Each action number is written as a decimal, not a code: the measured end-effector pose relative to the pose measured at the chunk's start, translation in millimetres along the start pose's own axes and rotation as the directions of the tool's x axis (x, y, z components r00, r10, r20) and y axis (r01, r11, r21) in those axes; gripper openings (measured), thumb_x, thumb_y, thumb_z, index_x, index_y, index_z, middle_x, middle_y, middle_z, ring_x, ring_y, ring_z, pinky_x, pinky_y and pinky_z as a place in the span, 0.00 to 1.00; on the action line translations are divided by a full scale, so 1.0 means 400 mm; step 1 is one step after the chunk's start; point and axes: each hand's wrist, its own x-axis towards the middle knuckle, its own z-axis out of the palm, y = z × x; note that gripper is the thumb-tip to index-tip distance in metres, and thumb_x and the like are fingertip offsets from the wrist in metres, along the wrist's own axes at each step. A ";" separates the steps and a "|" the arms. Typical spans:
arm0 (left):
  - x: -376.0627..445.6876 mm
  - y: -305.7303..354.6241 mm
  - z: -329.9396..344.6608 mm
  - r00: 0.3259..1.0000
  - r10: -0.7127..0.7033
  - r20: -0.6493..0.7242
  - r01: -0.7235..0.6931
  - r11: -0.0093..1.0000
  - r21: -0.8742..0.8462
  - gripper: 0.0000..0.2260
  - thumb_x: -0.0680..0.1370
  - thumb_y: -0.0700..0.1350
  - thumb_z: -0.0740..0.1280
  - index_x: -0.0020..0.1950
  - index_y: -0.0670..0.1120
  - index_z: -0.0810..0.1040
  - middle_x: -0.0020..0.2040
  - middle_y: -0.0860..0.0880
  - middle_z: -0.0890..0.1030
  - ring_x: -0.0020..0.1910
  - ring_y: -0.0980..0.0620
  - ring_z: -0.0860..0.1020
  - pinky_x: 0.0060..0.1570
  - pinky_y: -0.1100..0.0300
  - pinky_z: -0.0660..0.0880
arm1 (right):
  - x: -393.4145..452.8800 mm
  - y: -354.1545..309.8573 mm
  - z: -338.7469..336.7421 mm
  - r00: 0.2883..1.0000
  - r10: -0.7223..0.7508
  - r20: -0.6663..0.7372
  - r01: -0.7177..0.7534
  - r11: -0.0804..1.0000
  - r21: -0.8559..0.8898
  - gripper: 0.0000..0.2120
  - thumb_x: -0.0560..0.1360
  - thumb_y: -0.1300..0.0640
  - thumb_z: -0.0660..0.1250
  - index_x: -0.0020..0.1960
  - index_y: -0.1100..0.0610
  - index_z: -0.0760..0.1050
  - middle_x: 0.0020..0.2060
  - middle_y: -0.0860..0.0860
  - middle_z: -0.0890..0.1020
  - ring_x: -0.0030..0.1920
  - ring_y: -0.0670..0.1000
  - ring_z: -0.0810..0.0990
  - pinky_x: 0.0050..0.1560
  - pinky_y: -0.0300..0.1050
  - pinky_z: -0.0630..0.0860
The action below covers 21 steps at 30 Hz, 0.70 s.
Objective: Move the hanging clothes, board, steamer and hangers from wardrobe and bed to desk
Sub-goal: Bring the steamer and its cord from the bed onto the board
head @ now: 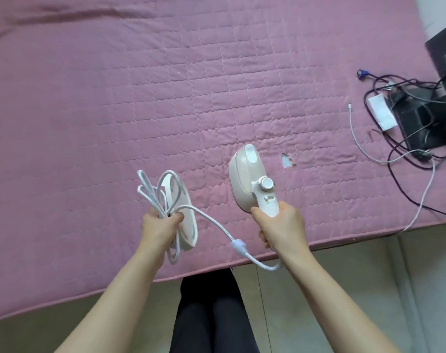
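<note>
A white and pale pink handheld steamer [247,178] with a round dial is held above the pink quilted bed [115,98]. My right hand [280,225] grips its handle from below. My left hand [160,225] grips a bundle of the steamer's coiled white cord [153,192] together with a flat white oval pad or board [186,212]. A loose stretch of cord runs from the bundle past a pale blue sleeve [238,247] to the bottom of the steamer's handle. No clothes or hangers are in view.
A tangle of dark and white cables [405,154] with a black device [425,123] and a white adapter [381,112] lies at the bed's right edge. The bedcover has a small tear [287,160]. Pale floor [369,276] and my dark-trousered legs [211,314] are below the bed's edge.
</note>
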 end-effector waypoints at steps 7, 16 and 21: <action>-0.201 0.029 -0.180 0.996 0.026 -0.085 -0.038 0.990 -0.139 0.06 0.72 0.34 0.68 0.47 0.41 0.77 0.39 0.43 0.80 0.36 0.44 0.79 0.35 0.56 0.74 | -0.201 -0.111 -0.037 0.994 -0.112 0.017 0.111 0.994 0.016 0.13 0.63 0.47 0.66 0.33 0.56 0.70 0.25 0.52 0.76 0.32 0.61 0.79 0.35 0.55 0.77; -0.393 0.109 -0.305 0.969 0.076 -0.237 -0.143 0.950 -0.278 0.05 0.71 0.33 0.68 0.44 0.42 0.79 0.37 0.45 0.80 0.35 0.46 0.78 0.34 0.57 0.75 | -0.387 -0.229 -0.096 0.959 -0.245 0.141 0.230 0.966 0.114 0.09 0.68 0.55 0.69 0.39 0.60 0.73 0.27 0.54 0.76 0.23 0.51 0.73 0.23 0.43 0.71; -0.492 0.106 -0.318 0.944 0.079 -0.321 -0.191 0.924 -0.333 0.09 0.72 0.34 0.68 0.39 0.48 0.78 0.38 0.47 0.82 0.39 0.46 0.81 0.41 0.52 0.79 | -0.430 -0.252 -0.144 0.893 -0.370 0.255 0.367 0.928 0.062 0.07 0.67 0.56 0.68 0.38 0.59 0.73 0.25 0.50 0.75 0.23 0.51 0.73 0.22 0.43 0.72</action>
